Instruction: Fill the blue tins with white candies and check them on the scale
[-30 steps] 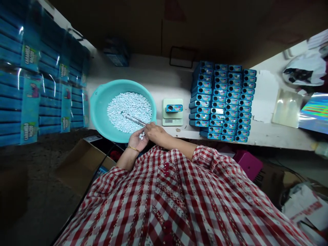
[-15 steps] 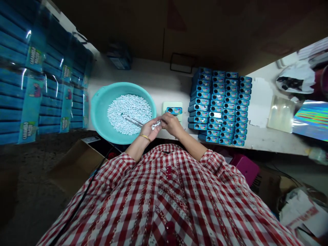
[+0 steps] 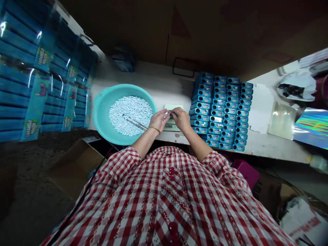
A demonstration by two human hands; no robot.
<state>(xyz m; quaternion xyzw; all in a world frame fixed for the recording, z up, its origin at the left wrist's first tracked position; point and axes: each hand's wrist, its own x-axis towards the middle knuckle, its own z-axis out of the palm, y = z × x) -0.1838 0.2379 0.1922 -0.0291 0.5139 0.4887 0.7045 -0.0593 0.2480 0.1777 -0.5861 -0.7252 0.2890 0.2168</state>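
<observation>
Left of the flat pale-green scale (image 3: pixel 173 127), a round turquoise plastic basin (image 3: pixel 101 114) holds small white tablets (image 3: pixel 128 111). At the scale, the left hand (image 3: pixel 156 120) cups some openly; the right hand (image 3: pixel 180 118) grips indistinguishably. Right of the scale stand blue oblong boxes (image 3: pixel 217 112).

I observe the left hand (image 3: pixel 157 121) cupped around white candies (image 3: pixel 166 114), partly hiding the green digital scale (image 3: pixel 172 127). The right hand (image 3: pixel 180 118) adjoins it; its grip is unclear. Left of the scale: turquoise basin (image 3: pixel 101 111), candy-filled, metal tongs (image 3: pixel 136 123) inside. Right: rowed blue boxes (image 3: pixel 217 112).
</observation>
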